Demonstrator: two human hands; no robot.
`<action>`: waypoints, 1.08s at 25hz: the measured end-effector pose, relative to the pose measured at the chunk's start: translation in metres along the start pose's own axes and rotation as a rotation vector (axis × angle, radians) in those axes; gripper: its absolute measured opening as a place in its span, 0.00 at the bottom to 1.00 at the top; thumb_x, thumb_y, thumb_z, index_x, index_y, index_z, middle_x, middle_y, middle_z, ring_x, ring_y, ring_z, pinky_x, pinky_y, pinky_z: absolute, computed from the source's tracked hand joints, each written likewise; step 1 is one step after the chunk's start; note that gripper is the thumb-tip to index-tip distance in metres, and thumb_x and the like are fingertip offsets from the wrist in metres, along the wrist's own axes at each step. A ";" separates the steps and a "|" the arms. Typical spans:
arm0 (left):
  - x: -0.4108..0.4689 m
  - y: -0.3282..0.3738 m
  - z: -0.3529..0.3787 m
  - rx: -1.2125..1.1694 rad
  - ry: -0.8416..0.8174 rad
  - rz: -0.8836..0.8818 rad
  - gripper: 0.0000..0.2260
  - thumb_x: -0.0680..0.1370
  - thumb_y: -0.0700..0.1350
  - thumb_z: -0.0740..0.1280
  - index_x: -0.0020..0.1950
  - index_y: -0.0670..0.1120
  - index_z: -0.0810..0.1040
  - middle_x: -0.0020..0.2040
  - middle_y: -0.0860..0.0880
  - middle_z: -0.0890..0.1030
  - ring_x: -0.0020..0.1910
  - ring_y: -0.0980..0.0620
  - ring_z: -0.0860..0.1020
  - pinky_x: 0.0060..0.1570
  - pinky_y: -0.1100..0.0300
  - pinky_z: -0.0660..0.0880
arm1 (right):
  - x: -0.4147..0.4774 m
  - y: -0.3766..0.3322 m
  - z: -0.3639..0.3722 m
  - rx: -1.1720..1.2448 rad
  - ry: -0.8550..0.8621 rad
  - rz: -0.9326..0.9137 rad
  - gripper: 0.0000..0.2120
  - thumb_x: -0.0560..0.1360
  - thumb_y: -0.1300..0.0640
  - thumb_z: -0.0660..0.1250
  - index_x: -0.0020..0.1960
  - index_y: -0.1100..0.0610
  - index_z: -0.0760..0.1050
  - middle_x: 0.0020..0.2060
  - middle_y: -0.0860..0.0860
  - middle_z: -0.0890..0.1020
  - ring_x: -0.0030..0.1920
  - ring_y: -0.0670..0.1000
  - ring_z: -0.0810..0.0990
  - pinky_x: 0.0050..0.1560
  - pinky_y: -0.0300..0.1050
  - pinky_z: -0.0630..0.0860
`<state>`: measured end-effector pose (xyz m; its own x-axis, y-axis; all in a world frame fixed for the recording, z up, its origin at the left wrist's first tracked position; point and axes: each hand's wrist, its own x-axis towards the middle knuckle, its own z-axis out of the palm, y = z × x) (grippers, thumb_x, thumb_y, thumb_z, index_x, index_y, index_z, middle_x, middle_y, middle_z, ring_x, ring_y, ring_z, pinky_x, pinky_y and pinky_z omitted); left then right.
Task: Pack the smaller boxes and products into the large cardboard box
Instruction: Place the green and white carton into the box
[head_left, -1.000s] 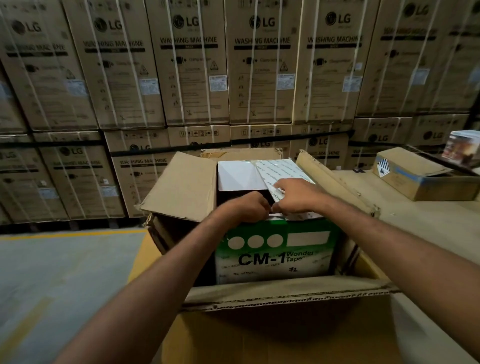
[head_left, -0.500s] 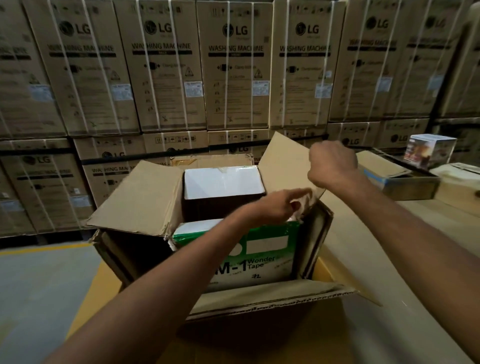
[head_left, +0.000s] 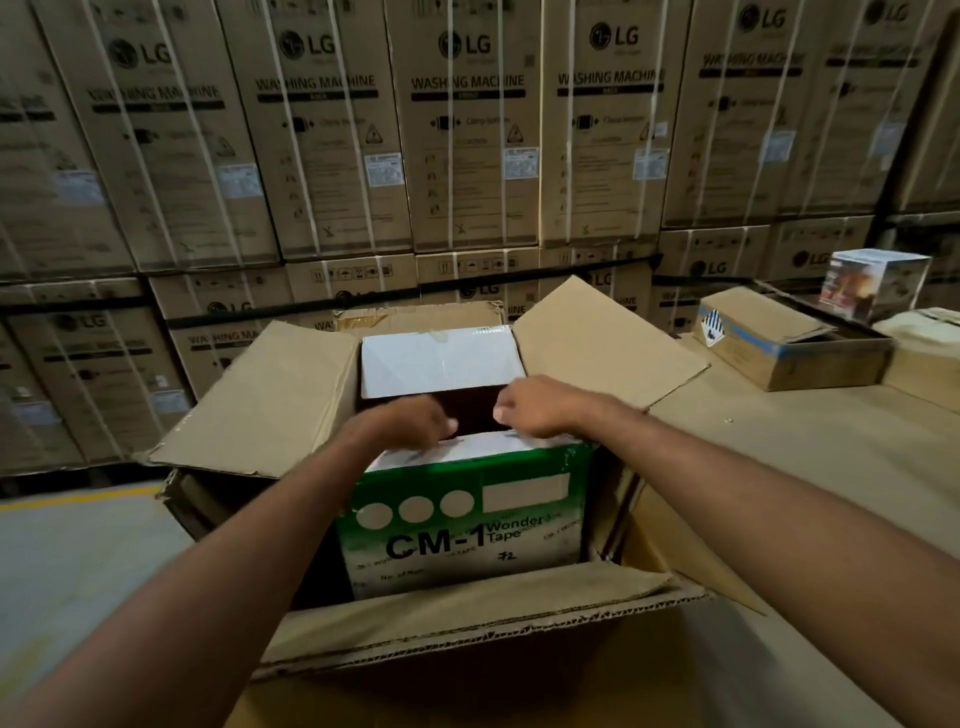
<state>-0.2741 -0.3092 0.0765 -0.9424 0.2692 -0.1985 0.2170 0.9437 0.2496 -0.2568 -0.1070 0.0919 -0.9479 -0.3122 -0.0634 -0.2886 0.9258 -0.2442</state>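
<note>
Tape box under both curled hands.

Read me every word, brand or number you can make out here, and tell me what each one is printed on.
"CM-1" on the green and white box in the large cardboard box.
"Wonder Tape" on the same box.
"72", handwritten, below that.
"LG" on the stacked cartons behind.
"WASHING MACHINE" on those cartons.
Unreadable: the cartons' white stickers and fine print, the small print low on the green box, and the printed box far right.
</note>
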 end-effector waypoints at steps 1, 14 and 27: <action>0.001 -0.016 0.006 0.003 -0.088 -0.086 0.18 0.85 0.57 0.57 0.54 0.45 0.80 0.56 0.45 0.81 0.52 0.48 0.78 0.58 0.50 0.73 | 0.011 -0.001 0.009 0.003 -0.117 0.017 0.16 0.86 0.49 0.56 0.53 0.57 0.78 0.53 0.52 0.80 0.51 0.50 0.77 0.54 0.45 0.73; -0.099 0.005 -0.087 -0.241 0.499 0.177 0.10 0.83 0.50 0.65 0.53 0.46 0.83 0.46 0.48 0.84 0.46 0.49 0.82 0.49 0.53 0.80 | -0.024 -0.022 -0.080 0.234 0.286 -0.027 0.18 0.80 0.49 0.65 0.34 0.56 0.74 0.31 0.52 0.75 0.33 0.52 0.72 0.38 0.47 0.68; -0.131 0.013 -0.041 -0.086 -0.460 0.270 0.12 0.77 0.50 0.74 0.56 0.44 0.82 0.49 0.46 0.87 0.46 0.53 0.85 0.48 0.57 0.80 | -0.091 -0.054 -0.039 0.074 -0.610 -0.076 0.10 0.77 0.64 0.73 0.58 0.59 0.84 0.53 0.56 0.87 0.53 0.52 0.85 0.52 0.41 0.79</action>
<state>-0.1585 -0.3399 0.1446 -0.6427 0.5749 -0.5064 0.3964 0.8151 0.4224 -0.1608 -0.1200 0.1486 -0.6708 -0.4625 -0.5798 -0.3213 0.8858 -0.3349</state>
